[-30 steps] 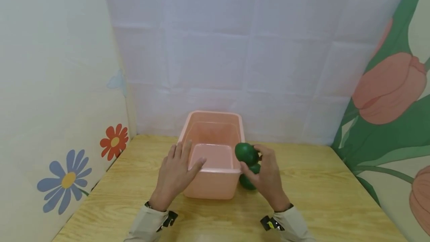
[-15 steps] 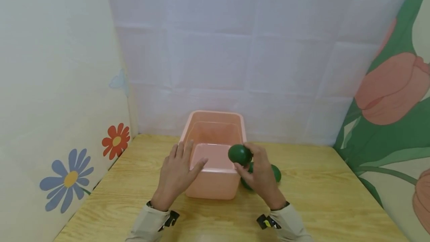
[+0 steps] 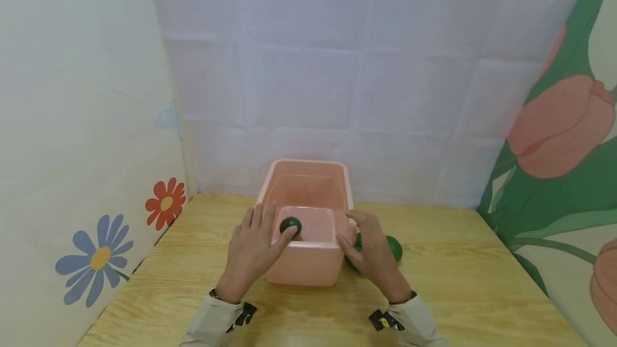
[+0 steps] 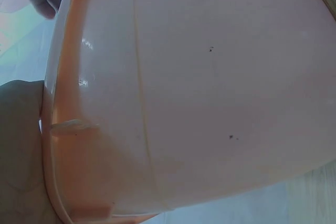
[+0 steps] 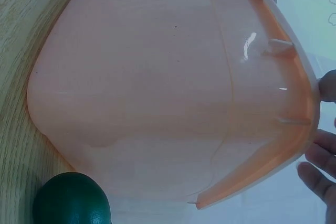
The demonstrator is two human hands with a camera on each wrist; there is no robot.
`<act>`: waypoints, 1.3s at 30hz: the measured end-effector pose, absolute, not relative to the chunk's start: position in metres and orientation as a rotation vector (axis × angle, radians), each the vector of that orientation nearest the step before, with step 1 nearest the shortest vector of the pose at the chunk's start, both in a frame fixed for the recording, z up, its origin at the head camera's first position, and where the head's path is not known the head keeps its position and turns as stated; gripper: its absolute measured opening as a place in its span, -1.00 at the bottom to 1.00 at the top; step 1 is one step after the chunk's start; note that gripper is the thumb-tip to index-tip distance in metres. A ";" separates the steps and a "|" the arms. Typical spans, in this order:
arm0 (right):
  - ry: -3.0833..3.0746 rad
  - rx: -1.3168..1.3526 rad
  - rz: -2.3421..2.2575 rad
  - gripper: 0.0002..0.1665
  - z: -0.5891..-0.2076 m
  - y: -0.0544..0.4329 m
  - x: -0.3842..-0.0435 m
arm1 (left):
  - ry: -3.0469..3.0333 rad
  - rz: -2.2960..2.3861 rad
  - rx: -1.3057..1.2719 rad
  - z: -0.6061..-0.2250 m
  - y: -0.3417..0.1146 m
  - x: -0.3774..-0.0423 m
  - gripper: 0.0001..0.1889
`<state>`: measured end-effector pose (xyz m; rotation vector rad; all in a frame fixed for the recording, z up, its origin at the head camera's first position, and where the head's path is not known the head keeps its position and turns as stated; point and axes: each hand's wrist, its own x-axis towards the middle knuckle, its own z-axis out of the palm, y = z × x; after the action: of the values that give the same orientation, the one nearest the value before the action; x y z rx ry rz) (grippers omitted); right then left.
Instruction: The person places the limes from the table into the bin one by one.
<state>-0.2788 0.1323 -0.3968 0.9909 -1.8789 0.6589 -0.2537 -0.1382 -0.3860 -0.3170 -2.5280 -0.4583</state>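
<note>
A pink plastic bin (image 3: 303,266) stands on the wooden table in the head view. One glossy dark green, egg-shaped fruit (image 3: 290,223) is inside it, partly covered by the left thumb. My left hand (image 3: 253,250) lies over the bin's left front corner, fingers extended along the rim. At the right front corner is my right hand (image 3: 375,245), thumb and fingers spread with nothing between them. More green fruits sit beside the bin near that hand, one (image 3: 394,249) to its right and another partly hidden behind it. The right wrist view shows a green fruit (image 5: 72,200) close to the bin's outer wall.
The wooden table (image 3: 448,272) extends to both sides of the bin. A pale creased cloth (image 3: 299,79) hangs behind it. Flower-printed panels flank the table, with a red flower (image 3: 166,203) on the left and a large pink tulip (image 3: 561,126) on the right.
My right hand carried a green fruit left over the bin's rim and let it go; it now lies inside. The left hand has stayed put.
</note>
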 end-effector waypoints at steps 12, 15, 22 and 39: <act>-1.921 0.934 0.631 -0.39 -0.397 0.144 -0.277 | -2.569 -0.461 -0.307 -0.385 -0.139 -0.257 -0.13; -1.921 0.922 0.636 -0.38 -0.397 0.146 -0.277 | -2.558 -0.470 -0.323 -0.384 -0.139 -0.257 -0.13; -1.944 0.882 0.638 -0.40 -0.397 0.154 -0.276 | -2.572 -0.461 -0.317 -0.385 -0.139 -0.257 -0.13; -1.971 0.809 0.652 -0.37 -0.397 0.172 -0.281 | -2.559 -0.476 -0.350 -0.383 -0.139 -0.253 -0.19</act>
<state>-0.2814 0.1717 -0.3972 0.8087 -1.9708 0.6517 -0.2532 -0.1388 -0.3833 -0.3502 -2.5592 -0.4761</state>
